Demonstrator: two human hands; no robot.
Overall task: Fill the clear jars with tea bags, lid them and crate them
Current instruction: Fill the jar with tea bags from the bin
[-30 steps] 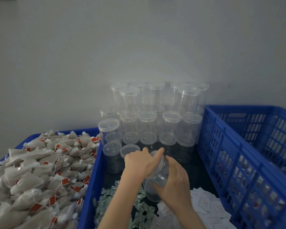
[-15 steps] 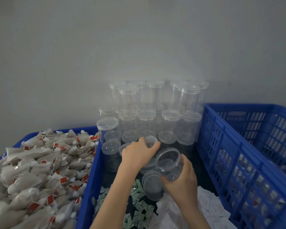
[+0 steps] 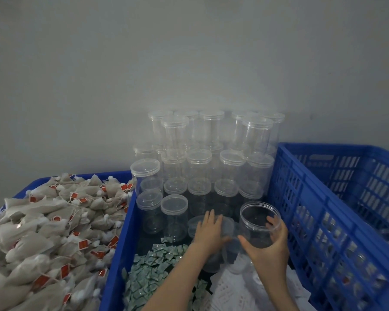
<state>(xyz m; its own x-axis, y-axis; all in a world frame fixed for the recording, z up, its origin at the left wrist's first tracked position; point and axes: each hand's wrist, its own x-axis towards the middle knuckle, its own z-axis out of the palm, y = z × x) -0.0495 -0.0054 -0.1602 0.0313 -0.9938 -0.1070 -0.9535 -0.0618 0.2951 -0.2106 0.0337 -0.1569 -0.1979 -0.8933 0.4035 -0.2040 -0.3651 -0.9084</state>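
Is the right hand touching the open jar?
Touching. The head view shows the right hand wrapped around the open jar, thumb in front, fingers behind.

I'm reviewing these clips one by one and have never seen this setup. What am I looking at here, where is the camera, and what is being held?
There is no machine: a person works with bare hands, filmed by a wide-angle camera worn on the head, looking forward and down.

The right hand grips an open clear jar, empty and lidless. The left hand rests with straight fingers on a clear lid just beside it.

Both are over the middle blue bin, which holds stacked lidded empty jars, small green sachets and white paper slips. On the left lies a heap of tea bags with red tags. On the right stands a slatted blue crate.
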